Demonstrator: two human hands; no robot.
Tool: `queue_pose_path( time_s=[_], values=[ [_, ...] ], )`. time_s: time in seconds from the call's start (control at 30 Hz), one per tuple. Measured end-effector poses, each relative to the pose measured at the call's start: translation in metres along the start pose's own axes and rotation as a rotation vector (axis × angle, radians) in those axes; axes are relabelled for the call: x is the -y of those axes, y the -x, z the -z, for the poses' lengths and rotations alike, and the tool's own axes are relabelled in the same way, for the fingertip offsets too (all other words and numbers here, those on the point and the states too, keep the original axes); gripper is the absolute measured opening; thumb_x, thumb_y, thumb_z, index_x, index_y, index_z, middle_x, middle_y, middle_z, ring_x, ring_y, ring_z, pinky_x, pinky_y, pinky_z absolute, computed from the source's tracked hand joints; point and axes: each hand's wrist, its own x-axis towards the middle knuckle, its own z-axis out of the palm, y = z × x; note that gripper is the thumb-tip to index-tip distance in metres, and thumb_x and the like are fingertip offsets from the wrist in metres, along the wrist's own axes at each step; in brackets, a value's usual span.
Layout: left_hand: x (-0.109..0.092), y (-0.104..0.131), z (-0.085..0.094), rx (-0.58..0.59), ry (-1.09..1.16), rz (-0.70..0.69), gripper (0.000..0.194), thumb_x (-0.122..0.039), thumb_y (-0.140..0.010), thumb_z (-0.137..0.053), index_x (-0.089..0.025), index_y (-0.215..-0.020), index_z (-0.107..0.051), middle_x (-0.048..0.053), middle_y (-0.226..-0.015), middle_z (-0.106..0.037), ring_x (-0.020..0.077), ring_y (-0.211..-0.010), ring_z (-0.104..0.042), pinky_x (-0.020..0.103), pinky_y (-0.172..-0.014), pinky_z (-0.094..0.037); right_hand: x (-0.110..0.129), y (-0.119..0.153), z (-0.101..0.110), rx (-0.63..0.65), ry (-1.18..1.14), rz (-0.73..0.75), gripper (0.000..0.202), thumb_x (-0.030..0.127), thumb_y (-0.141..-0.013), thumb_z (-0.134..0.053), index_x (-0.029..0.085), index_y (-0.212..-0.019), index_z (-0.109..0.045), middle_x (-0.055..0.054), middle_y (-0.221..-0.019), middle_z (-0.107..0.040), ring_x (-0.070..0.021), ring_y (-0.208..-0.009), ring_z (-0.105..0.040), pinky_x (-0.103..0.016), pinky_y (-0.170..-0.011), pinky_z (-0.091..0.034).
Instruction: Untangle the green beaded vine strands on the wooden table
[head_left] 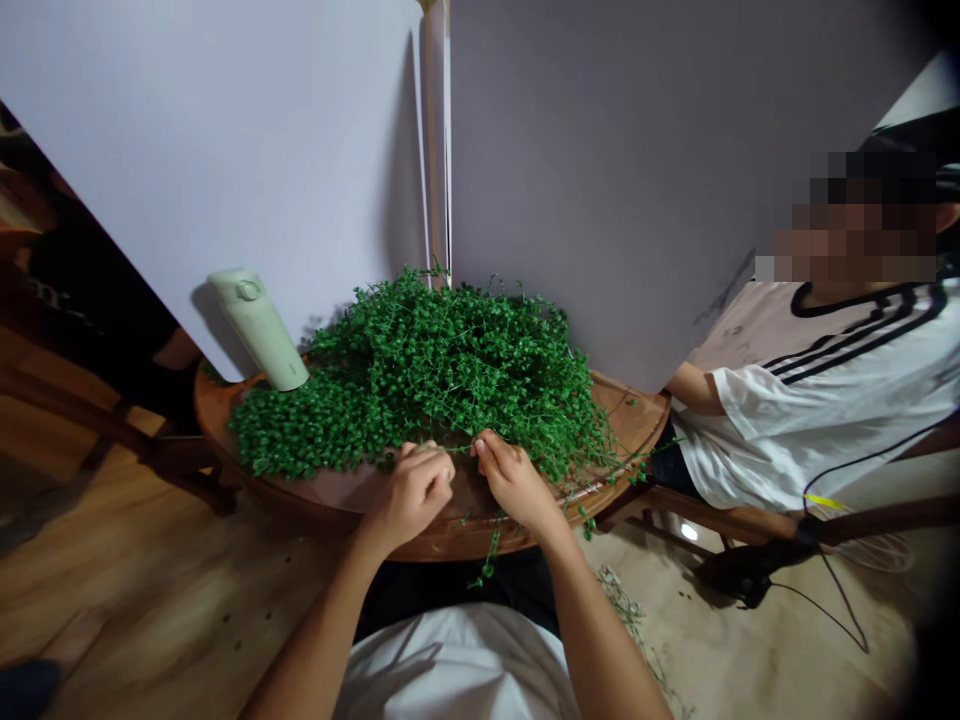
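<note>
A big heap of green trailing plant stems point(465, 360) with small round leaves covers much of the round wooden table point(427, 540). At its near edge my left hand point(416, 490) is curled closed, with a bit of stem at its fingertips. My right hand point(514, 480) pinches with thumb and forefinger, close to the right of the left hand. A thin green stem seems to run between the two hands. Below the right hand a loose sprig point(491, 555) hangs over the table's front edge.
A pale green bottle point(259, 330) stands tilted in view at the heap's left. White panels point(300, 150) rise behind. A person in a white shirt point(832, 380) sits at the right; another in dark clothes is at the left. Plant scraps point(630, 610) lie on the floor.
</note>
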Motion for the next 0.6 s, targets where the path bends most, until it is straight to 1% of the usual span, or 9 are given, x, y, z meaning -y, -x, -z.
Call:
queue_pose_path(
  time_s=[0.07, 0.13, 0.27, 0.33, 0.37, 0.4, 0.47, 0.53, 0.6],
  values=[
    [0.002, 0.001, 0.004, -0.079, 0.012, 0.070, 0.036, -0.016, -0.101, -0.030, -0.021, -0.070, -0.047, 0.001, -0.069, -0.058, 0.0168, -0.073, -0.055, 0.032, -0.077, -0.040, 0.000, 0.001, 0.001, 0.002, -0.006, -0.001, 0.028, 0.035, -0.108, -0.034, 0.024, -0.088, -0.051, 0.000, -0.071, -0.055, -0.0176, -0.063, -0.054, -0.029, -0.067, -0.039],
    [0.002, 0.002, 0.004, -0.141, 0.003, 0.124, 0.039, -0.021, -0.104, -0.031, -0.022, -0.068, -0.045, 0.000, -0.067, -0.056, 0.0167, -0.071, -0.055, 0.032, -0.076, -0.040, 0.000, 0.001, 0.003, 0.006, -0.011, -0.006, 0.028, 0.035, -0.108, -0.035, 0.024, -0.090, -0.052, 0.001, -0.068, -0.053, -0.0169, -0.061, -0.052, -0.028, -0.065, -0.038],
    [0.001, 0.000, -0.004, -0.282, -0.052, 0.221, 0.036, -0.032, -0.104, -0.049, -0.021, -0.069, -0.046, -0.002, -0.065, -0.054, 0.0176, -0.071, -0.056, 0.033, -0.078, -0.039, -0.001, 0.002, 0.005, 0.016, -0.013, -0.018, 0.030, 0.037, -0.109, -0.034, 0.024, -0.090, -0.052, 0.003, -0.066, -0.050, -0.0159, -0.060, -0.051, -0.028, -0.063, -0.037],
    [0.003, 0.000, -0.010, -0.406, -0.089, 0.289, 0.022, -0.031, -0.101, -0.054, -0.021, -0.082, -0.052, 0.002, -0.078, -0.060, 0.0206, -0.082, -0.059, 0.035, -0.083, -0.040, -0.002, 0.002, 0.004, 0.019, -0.013, -0.022, 0.029, 0.038, -0.109, -0.035, 0.024, -0.090, -0.053, 0.003, -0.067, -0.049, -0.0160, -0.060, -0.051, -0.028, -0.064, -0.038],
    [0.004, 0.000, -0.013, -0.473, -0.109, 0.321, 0.012, -0.029, -0.101, -0.055, -0.020, -0.093, -0.055, 0.006, -0.091, -0.063, 0.0229, -0.091, -0.060, 0.037, -0.086, -0.041, -0.003, 0.003, 0.004, 0.019, -0.015, -0.023, 0.029, 0.038, -0.109, -0.035, 0.024, -0.091, -0.053, 0.003, -0.067, -0.050, -0.0161, -0.061, -0.052, -0.028, -0.065, -0.038],
    [0.005, 0.000, -0.015, -0.532, -0.129, 0.344, 0.010, -0.027, -0.101, -0.054, -0.019, -0.106, -0.055, 0.011, -0.105, -0.063, 0.0253, -0.101, -0.059, 0.039, -0.089, -0.042, -0.004, 0.003, 0.004, 0.020, -0.019, -0.023, 0.029, 0.038, -0.109, -0.036, 0.024, -0.091, -0.053, 0.002, -0.068, -0.051, -0.0164, -0.061, -0.052, -0.028, -0.065, -0.038],
    [0.006, 0.002, -0.018, -0.609, -0.171, 0.348, 0.026, -0.023, -0.101, -0.050, -0.016, -0.125, -0.048, 0.018, -0.124, -0.055, 0.0290, -0.118, -0.053, 0.044, -0.097, -0.042, -0.005, 0.003, 0.004, 0.019, -0.034, -0.025, 0.028, 0.039, -0.108, -0.037, 0.024, -0.091, -0.054, 0.002, -0.069, -0.052, -0.0168, -0.062, -0.053, -0.029, -0.065, -0.038],
    [0.004, 0.006, -0.020, -0.610, -0.207, 0.293, 0.029, -0.023, -0.101, -0.049, -0.015, -0.129, -0.047, 0.020, -0.126, -0.052, 0.0299, -0.123, -0.050, 0.046, -0.101, -0.040, -0.006, 0.003, 0.003, 0.010, -0.055, -0.032, 0.029, 0.040, -0.108, -0.037, 0.024, -0.089, -0.052, 0.002, -0.068, -0.051, -0.0170, -0.061, -0.052, -0.029, -0.064, -0.037],
    [0.000, 0.011, -0.019, -0.532, -0.228, 0.196, 0.022, -0.026, -0.102, -0.051, -0.017, -0.122, -0.054, 0.016, -0.116, -0.057, 0.0279, -0.115, -0.054, 0.045, -0.099, -0.041, -0.007, 0.003, 0.003, 0.000, -0.076, -0.042, 0.030, 0.041, -0.108, -0.036, 0.024, -0.087, -0.050, 0.002, -0.068, -0.050, -0.0172, -0.061, -0.051, -0.029, -0.064, -0.037]
  ],
)
